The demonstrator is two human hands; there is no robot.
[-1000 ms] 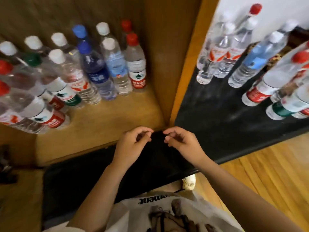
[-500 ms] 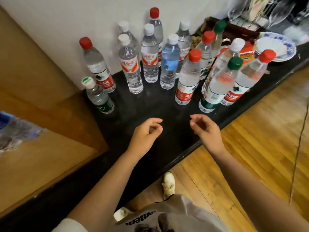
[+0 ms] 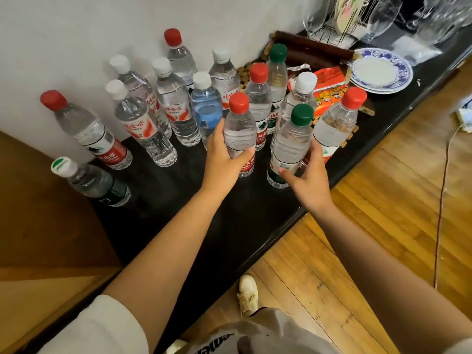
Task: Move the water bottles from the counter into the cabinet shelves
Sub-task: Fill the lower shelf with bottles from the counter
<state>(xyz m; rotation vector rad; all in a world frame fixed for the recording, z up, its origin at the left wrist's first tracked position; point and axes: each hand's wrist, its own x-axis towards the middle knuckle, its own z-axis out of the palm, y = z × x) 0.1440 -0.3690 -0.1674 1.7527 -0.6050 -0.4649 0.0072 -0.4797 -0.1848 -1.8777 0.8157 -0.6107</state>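
The person is standing at the black counter [image 3: 178,226]. The left hand [image 3: 224,159] is wrapping round a red-capped bottle [image 3: 240,134]; the right hand [image 3: 306,180] is closing on a green-capped bottle [image 3: 291,146]. Both bottles are resting upright at the counter's front. Recommended: grip mid-body and lift straight, since 2 crowded rows are standing just behind.
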